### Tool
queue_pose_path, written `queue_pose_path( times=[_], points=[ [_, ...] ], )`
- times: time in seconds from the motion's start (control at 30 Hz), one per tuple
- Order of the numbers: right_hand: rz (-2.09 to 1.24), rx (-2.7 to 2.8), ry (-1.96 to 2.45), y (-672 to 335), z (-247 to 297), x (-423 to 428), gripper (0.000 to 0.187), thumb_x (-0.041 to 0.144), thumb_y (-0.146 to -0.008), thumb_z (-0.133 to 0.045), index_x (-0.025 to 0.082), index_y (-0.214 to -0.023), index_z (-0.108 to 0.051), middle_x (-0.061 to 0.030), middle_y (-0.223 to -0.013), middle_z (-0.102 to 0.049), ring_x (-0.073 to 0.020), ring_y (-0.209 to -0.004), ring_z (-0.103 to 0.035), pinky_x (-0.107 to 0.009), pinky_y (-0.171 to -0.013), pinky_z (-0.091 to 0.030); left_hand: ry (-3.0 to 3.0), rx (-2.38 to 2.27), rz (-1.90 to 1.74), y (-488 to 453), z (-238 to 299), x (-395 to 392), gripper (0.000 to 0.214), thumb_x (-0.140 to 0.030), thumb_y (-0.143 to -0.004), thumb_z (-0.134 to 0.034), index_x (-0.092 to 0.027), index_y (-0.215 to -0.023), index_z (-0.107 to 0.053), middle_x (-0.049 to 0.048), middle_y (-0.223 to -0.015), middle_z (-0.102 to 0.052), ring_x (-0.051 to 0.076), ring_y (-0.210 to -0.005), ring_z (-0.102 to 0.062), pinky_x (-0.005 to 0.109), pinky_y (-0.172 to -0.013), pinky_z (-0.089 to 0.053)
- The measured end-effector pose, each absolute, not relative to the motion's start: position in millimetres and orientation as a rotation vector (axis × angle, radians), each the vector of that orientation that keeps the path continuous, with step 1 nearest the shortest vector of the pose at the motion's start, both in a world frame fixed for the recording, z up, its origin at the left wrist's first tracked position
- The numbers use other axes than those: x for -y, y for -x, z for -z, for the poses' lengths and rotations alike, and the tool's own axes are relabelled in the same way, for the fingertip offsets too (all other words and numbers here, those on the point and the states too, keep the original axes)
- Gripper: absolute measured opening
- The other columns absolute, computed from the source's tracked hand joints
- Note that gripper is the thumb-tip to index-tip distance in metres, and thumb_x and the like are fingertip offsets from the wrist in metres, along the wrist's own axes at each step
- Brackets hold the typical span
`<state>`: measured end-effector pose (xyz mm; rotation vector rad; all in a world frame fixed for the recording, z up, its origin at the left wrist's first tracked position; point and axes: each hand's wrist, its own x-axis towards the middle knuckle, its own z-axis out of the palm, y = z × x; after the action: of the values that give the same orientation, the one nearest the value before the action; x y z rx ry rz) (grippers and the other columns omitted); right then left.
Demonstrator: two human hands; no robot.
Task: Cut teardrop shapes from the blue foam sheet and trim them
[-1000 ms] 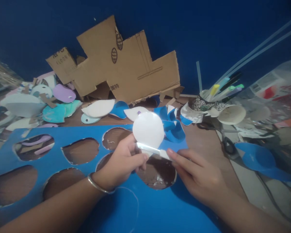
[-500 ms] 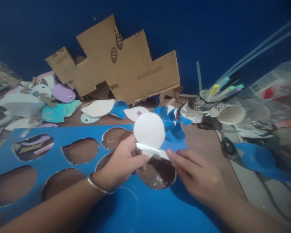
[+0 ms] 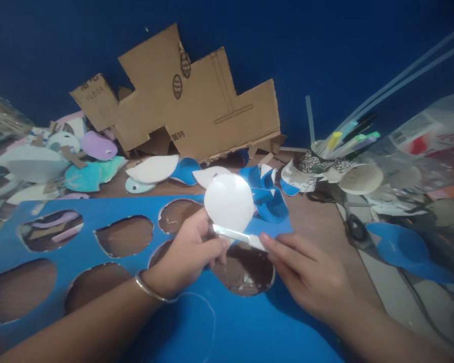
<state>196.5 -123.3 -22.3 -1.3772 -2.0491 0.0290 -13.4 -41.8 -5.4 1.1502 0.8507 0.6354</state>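
Note:
My left hand [image 3: 196,244], with a silver bangle at the wrist, pinches a white rounded cut-out [image 3: 229,201] by its lower edge and holds it upright above the blue sheet [image 3: 230,322]. Between the hands, a slim white knife-like tool [image 3: 234,233] lies across the bottom of the cut-out; its exact kind is unclear. The fingertips of my right hand [image 3: 306,267] close on the tool's right end. Its left end reaches my left thumb and fingers. Below, the blue sheet has several rounded holes, one of them [image 3: 245,272] holding white scraps on the brown table beneath.
A stepped brown cardboard piece [image 3: 204,106] leans at the back. White and blue cut-outs [image 3: 153,169] lie before it, with fish-shaped pieces [image 3: 98,145] at left. On the right stand a pen cup [image 3: 318,161], black-handled scissors [image 3: 357,227] and a blue piece [image 3: 401,244].
The white cut-out has shifted slightly left and tilted, its face now catching more light. My left hand moved slightly left with it; my right hand is nearly unmoved.

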Motion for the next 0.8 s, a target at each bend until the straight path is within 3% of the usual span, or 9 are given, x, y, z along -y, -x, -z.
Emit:
queue_pose_path(
  times=[0.23, 0.8],
  points=[
    [-0.077, 2.047, 1.356, -196.1, 20.3, 123.0, 0.038, 0.011, -0.085, -0.054, 0.018, -0.121, -0.059, -0.0067, -0.088, -0.064, -0.0154, -0.074, -0.060, -0.027, -0.060, -0.049, -1.151, -0.847, -0.647, 13.1, 4.6, 42.0, 0.020, -0.010, -0.074, -0.058, -0.018, -0.092, -0.051, -0.0064, -0.054, -0.057, 0.004, -0.040, -0.045, 0.014, -0.038, -0.031],
    [-0.028, 2.040, 1.373, -196.0, 21.5, 123.6, 0.039, 0.012, -0.086, -0.052, 0.021, -0.124, -0.057, -0.0054, -0.087, -0.065, -0.0153, -0.073, -0.061, -0.027, -0.060, -0.050, -1.149, -0.847, -0.645, 11.9, 3.8, 41.9, 0.022, -0.014, -0.075, -0.059, -0.018, -0.095, -0.052, -0.0058, -0.053, -0.056, 0.004, -0.039, -0.044, 0.015, -0.038, -0.031]
  ],
)
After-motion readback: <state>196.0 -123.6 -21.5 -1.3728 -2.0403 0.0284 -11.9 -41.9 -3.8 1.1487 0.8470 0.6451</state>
